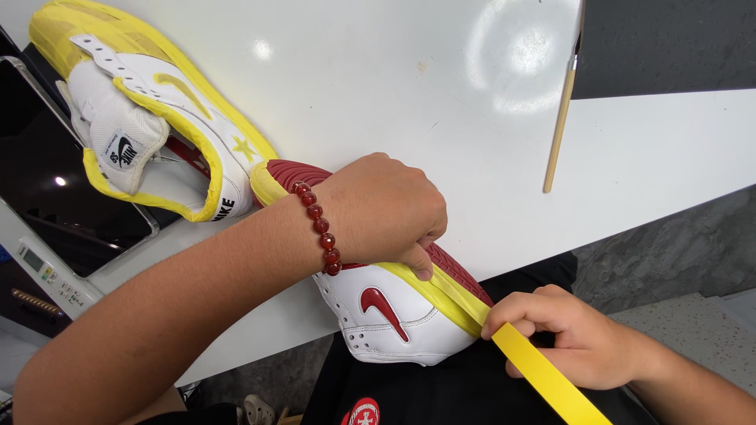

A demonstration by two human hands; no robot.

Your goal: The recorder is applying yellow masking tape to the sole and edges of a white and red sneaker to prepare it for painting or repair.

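Observation:
A white sneaker with a dark red sole (394, 319) lies on its side at the table's near edge, over my lap. My left hand (382, 208), with a red bead bracelet on the wrist, presses down on the shoe and pins yellow tape along its sole edge with the thumb. My right hand (571, 334) pinches a strip of yellow tape (543, 374) that runs from the shoe's toe toward the lower right. A second white sneaker (150, 118), its sole edge wrapped in yellow tape, lies on the table at the upper left.
The white table (441, 102) spreads behind the shoes. A thin wooden-handled tool (561, 118) lies on it at the upper right. A dark glossy device with a small control panel (47, 197) sits at the left. Grey floor shows at the right.

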